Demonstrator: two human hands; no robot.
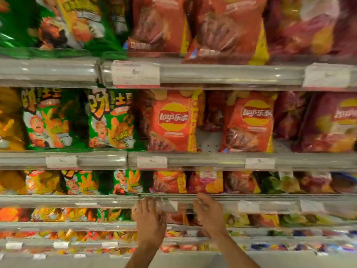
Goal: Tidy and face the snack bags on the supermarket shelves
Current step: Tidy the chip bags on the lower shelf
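Neither hand holds anything: the left hand (149, 215) and the right hand (209, 211) are both raised with fingers loosely spread, side by side but apart, in front of the clear plastic price rail (77, 200) at the front edge of the third shelf down; motion blur hides whether the fingertips touch that rail. Just above the hands, at that shelf's front edge, stand a small orange-red crisp bag (170, 181) and a red-and-yellow crisp bag (207, 182) beside it, with green cartoon-printed snack bags (81, 182) further toward the left end. One shelf up, two large orange-red Lay's crisp bags (172, 122) face forward near the middle, a bare stretch of white perforated shelf board (207, 142) between them; green cartoon-printed bags (111, 120) fill the left part and dark red crisp bags (330, 124) the right end. White price labels (136, 73) sit in the rail along the top shelf's front edge, where more green and orange-red bags stand.
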